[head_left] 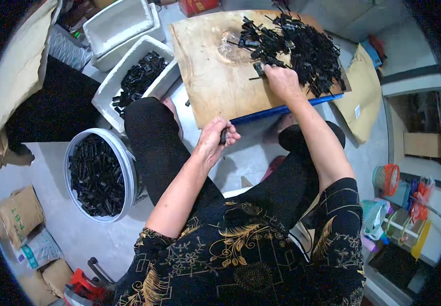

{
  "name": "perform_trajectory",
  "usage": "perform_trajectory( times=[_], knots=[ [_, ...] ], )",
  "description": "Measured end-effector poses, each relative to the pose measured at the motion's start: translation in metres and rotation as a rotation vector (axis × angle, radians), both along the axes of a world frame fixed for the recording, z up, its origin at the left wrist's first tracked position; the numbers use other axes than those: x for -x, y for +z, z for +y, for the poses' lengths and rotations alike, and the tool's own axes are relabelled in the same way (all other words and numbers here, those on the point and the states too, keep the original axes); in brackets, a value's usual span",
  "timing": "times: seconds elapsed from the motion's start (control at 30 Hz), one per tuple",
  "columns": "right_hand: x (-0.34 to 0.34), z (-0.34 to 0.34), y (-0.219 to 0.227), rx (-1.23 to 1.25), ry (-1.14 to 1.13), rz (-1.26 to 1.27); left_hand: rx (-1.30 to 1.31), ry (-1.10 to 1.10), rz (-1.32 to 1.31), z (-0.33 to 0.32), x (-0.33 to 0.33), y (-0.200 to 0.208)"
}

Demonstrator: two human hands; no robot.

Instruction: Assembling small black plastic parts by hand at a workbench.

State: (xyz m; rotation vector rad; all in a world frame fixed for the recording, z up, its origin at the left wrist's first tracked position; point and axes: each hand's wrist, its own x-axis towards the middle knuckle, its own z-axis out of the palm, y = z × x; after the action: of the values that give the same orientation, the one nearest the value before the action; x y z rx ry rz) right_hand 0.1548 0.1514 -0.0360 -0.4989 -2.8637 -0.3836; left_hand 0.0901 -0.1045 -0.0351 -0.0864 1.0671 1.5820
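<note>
At 1 o'clock from the view's centre, the black pile (309, 51) spreads to the tan board's (200, 61) 3 o'clock edge, so a broad sweep could push pieces off. There the right hand's (280, 81) narrowed fingers meet 1 grey-black part (259, 70); whether they grip it I cannot tell. The left hand (212, 135), just beyond the board's 7 o'clock corner, curls around a dark piece (224, 136), which a loosened grip could drop onto the floor (241, 166).
</note>
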Motion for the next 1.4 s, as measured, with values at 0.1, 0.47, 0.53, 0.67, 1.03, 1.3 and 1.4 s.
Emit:
perform_trajectory(
  times=[0.1,0.47,0.53,0.67,1.03,1.3,1.4],
  knots=[
    [0.003,-0.008,-0.001,-0.032,0.049,-0.003,-0.017,-0.014,-0.02,-0.003,0.001,-0.002],
    [-0.008,-0.071,0.014,0.488,-0.061,0.155,-0.117,-0.013,0.01,-0.003,0.0,-0.011],
    [-0.018,-0.096,0.018,0.724,-0.033,0.266,-0.145,0.015,0.074,0.0,0.003,-0.006],
    [-0.036,-0.137,0.026,0.785,0.062,0.308,-0.281,0.034,0.085,0.004,0.004,-0.003],
    [-0.052,-0.157,0.016,0.85,0.106,0.308,-0.307,0.05,-0.011,-0.001,-0.004,-0.008],
    [-0.054,-0.158,0.012,0.851,0.167,0.244,-0.257,0.059,0.084,0.002,0.0,-0.005],
    [-0.055,-0.152,0.002,1.034,0.098,0.455,-0.235,0.092,0.099,0.004,0.002,-0.008]
  ],
)
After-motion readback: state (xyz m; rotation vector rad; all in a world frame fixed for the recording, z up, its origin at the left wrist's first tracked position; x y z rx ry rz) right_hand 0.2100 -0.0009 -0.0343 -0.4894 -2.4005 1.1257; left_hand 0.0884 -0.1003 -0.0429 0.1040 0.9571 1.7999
